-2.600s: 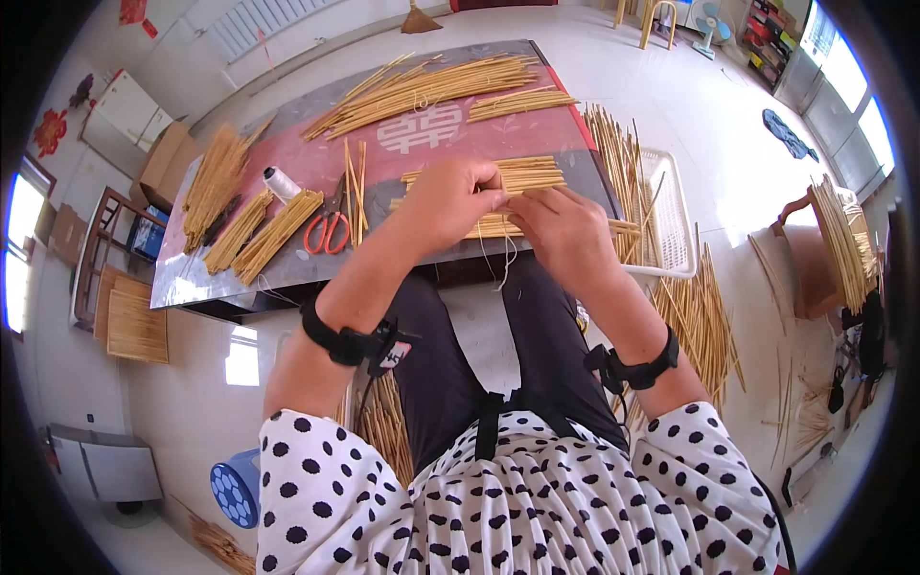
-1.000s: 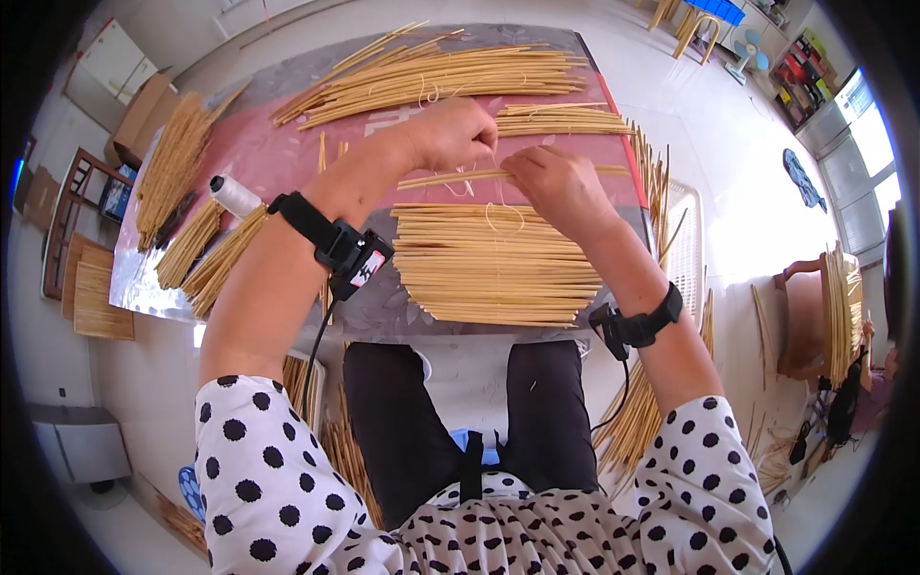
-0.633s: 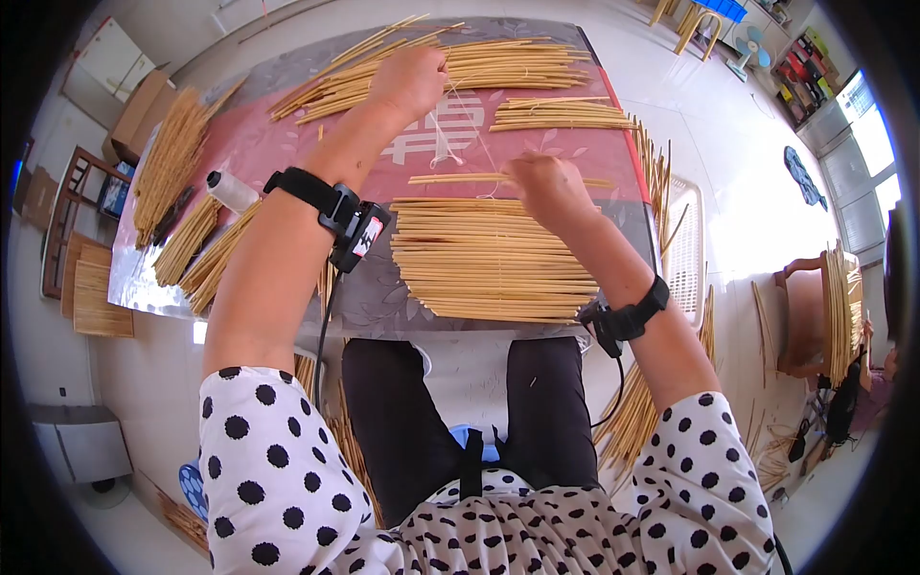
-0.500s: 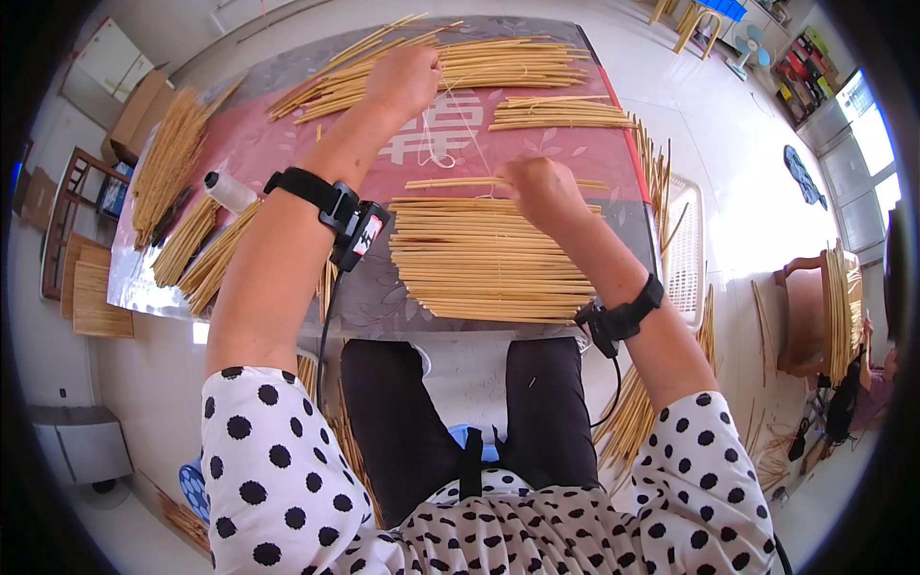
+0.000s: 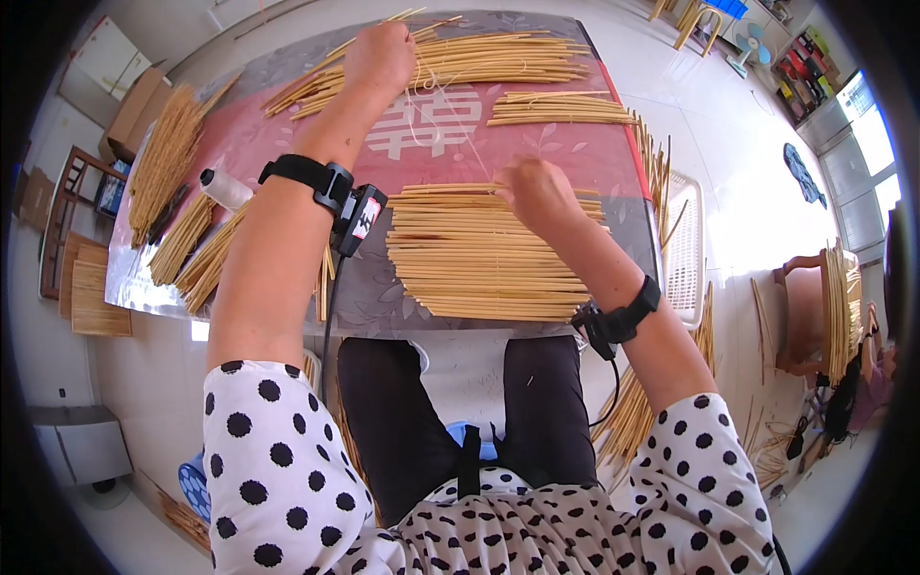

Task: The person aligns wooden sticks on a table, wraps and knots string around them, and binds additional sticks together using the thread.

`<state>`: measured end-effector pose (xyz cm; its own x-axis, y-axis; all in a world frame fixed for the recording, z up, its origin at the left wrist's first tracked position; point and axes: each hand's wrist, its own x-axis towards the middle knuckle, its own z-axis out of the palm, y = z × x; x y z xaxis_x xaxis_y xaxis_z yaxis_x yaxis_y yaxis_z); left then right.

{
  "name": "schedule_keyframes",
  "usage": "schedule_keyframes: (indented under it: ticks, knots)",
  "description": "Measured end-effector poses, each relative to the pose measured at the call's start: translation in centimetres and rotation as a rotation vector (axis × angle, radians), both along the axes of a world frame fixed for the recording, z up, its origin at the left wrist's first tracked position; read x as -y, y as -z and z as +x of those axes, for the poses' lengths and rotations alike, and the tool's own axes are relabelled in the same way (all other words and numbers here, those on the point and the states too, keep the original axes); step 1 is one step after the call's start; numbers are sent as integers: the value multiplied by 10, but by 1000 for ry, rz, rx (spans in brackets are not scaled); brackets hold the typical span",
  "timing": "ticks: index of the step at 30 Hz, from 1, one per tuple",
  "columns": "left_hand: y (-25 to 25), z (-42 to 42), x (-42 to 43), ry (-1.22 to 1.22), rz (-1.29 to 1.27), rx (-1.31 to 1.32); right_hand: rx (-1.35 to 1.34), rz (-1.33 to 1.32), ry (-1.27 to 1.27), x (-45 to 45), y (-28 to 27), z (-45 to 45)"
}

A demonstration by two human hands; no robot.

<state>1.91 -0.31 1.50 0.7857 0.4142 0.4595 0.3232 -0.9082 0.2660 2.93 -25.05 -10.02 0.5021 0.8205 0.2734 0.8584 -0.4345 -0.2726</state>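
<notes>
My left hand (image 5: 381,59) is raised over the far side of the table, its fingers closed on a white string (image 5: 468,134). The string runs down taut to my right hand (image 5: 539,194), with loose loops hanging near the left hand. My right hand is pinched at the far edge of a mat of straw-coloured stalks (image 5: 489,254); its fingertips hide where the string meets the stalks. The stalks lie side by side, and faint thread lines cross them. A wide pile of loose stalks (image 5: 508,59) lies beyond, partly behind my left hand.
A smaller stalk bundle (image 5: 561,108) lies at the table's far right. On the left are a thread spool (image 5: 226,190) and a bushy bundle (image 5: 171,158). A white plastic basket (image 5: 682,254) stands beside the table's right edge. Another person's arm (image 5: 870,350) shows at far right.
My left hand has moved up and left, drawing the string. The separate stalk at the far edge now lies against the mat. My right hand has shifted only slightly.
</notes>
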Motion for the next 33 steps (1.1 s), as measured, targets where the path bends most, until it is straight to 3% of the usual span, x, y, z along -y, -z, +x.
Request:
schedule_keyframes:
  ticks: [19,28,30,33]
  knots:
    - [12,23,1,-144,176,71,101,-170,-38,-6,-14,-1]
    - [11,17,7,59,141,56,34,-131,-12,8,-27,-25]
    - [9,17,9,92,153,86,-83,-186,41,9,-32,-42]
    - [3,19,13,98,155,30,15,-103,7,12,-18,-61]
